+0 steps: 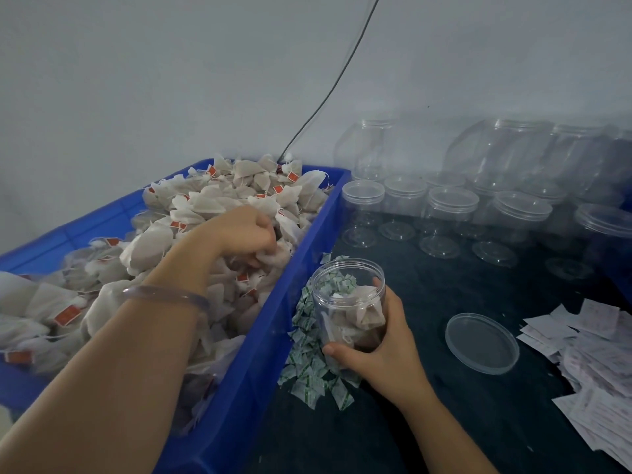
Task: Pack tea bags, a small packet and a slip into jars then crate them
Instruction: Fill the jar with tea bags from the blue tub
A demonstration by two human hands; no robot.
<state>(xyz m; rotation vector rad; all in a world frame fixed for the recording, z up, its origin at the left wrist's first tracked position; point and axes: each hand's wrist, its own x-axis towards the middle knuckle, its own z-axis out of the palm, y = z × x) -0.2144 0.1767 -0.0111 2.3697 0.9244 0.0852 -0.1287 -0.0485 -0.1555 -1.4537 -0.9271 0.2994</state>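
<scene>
A blue crate (301, 268) on the left is heaped with white tea bags (219, 196) that carry red tags. My left hand (244, 232) reaches into the heap, its fingers curled round some tea bags. My right hand (379, 350) grips a clear open jar (345, 302) beside the crate's right wall; the jar holds a few tea bags. A pile of small green-and-white packets (307, 364) lies under and beside the jar. A clear lid (482, 342) lies flat to the right. White paper slips (588, 357) are piled at the far right.
Several empty clear jars (451, 220) stand in rows at the back right on the dark table (461, 415), more stacked behind them against the wall. A black cable (328, 94) runs down the wall behind the crate. A blue edge (615, 278) shows at the right.
</scene>
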